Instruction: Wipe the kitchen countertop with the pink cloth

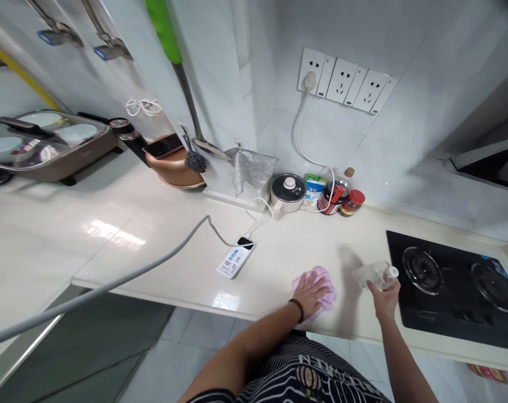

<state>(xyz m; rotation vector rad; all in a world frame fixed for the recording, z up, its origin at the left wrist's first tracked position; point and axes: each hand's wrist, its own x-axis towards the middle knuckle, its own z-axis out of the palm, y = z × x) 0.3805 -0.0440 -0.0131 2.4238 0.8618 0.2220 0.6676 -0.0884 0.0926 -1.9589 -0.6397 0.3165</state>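
Observation:
My left hand lies on a pink cloth on the countertop, fingers spread and pressing down flat. A dark bracelet circles that wrist. To the right, my right hand is closed around the upper part of a clear plastic bottle. The bottle is tilted, its white cap toward me and its base pointing away to the left. Whether it touches the counter I cannot tell. Just right of this hand lies the black gas stove.
A white power bank with a cable lies left of the cloth. Along the wall stand a small lidded pot, a seasoning bag and jars. A grey cable crosses the view at left. An electric pan sits farther left.

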